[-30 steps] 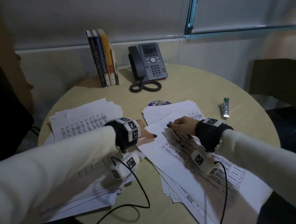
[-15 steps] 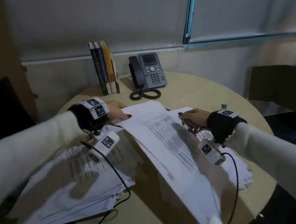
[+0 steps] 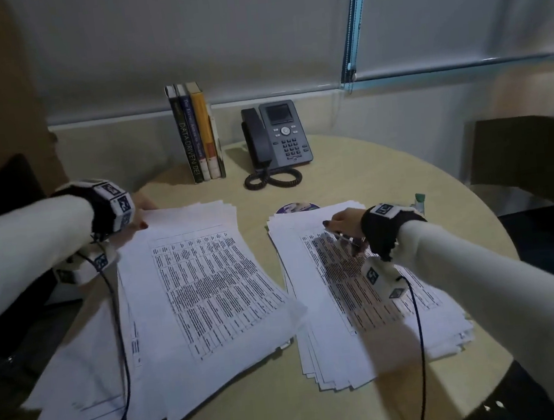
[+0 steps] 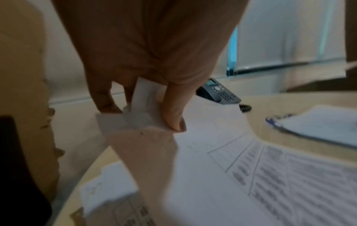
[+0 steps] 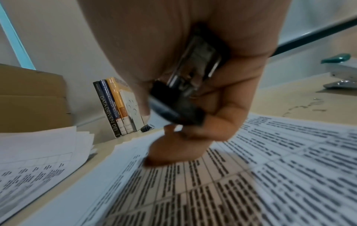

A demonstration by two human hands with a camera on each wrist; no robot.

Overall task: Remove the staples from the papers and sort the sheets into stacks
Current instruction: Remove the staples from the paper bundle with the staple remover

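With the desk phone (image 3: 280,136) at the back of the round table (image 3: 351,181) as landmark, the left hand (image 3: 139,212) sits far to the phone's left and nearer the viewer, thumb and fingers pinching the far corner of a printed sheet (image 3: 208,285) — the left wrist view shows that corner creased between them (image 4: 142,107). The sheet lies on top of the left stack (image 3: 91,376), fanned loosely in front of and left of the phone. Three upright books (image 3: 195,133) stand just left of the phone. In front of the phone and to its right lies the right stack (image 3: 367,330), with a round disc (image 3: 297,207) peeking from under its far edge. The right hand (image 3: 345,225) rests on this stack's top page, fingers curled round a metal and black staple remover (image 5: 185,94) while one fingertip (image 5: 154,159) presses the paper — a stapler (image 3: 418,200) lies further right, partly hidden by the wrist
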